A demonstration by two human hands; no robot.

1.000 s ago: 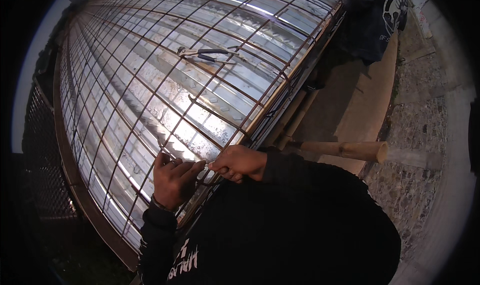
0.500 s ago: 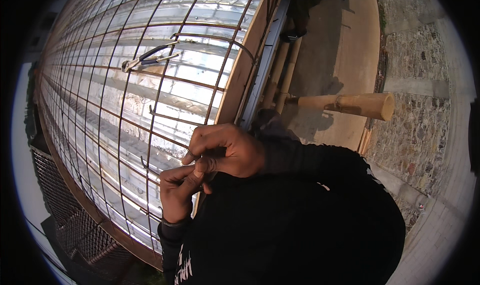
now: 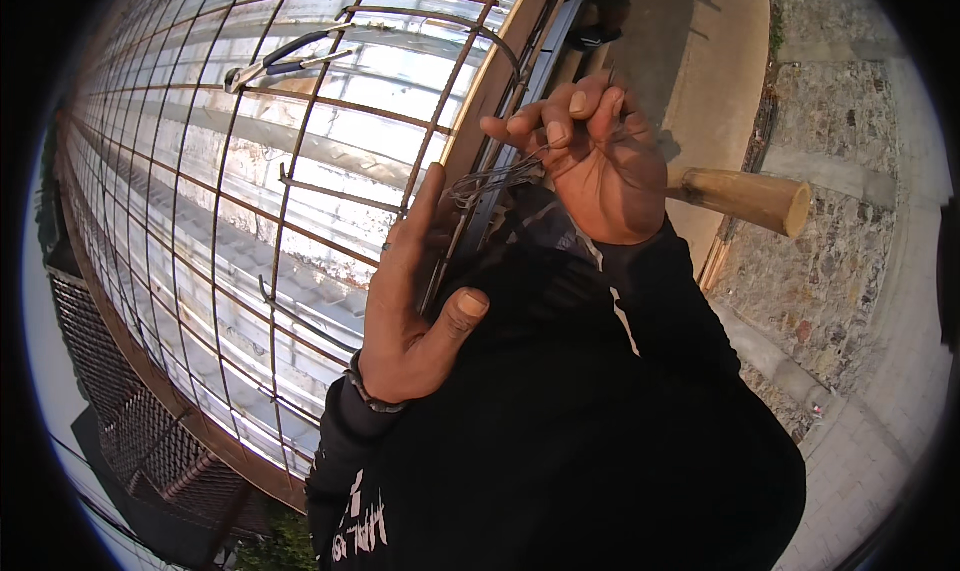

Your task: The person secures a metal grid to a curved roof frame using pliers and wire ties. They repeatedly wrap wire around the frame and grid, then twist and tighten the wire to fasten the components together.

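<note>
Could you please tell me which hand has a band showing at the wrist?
The left hand: a dark band shows at its wrist, while the right hand meets its black sleeve with no band visible.

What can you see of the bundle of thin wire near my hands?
The bundle of thin wire looks grey and metallic: several loosely gathered strands, bent at the left end, slanting up to the right hand. How the fingers hold it there is unclear. Its left end is near the left hand; whether they touch cannot be told.
</note>
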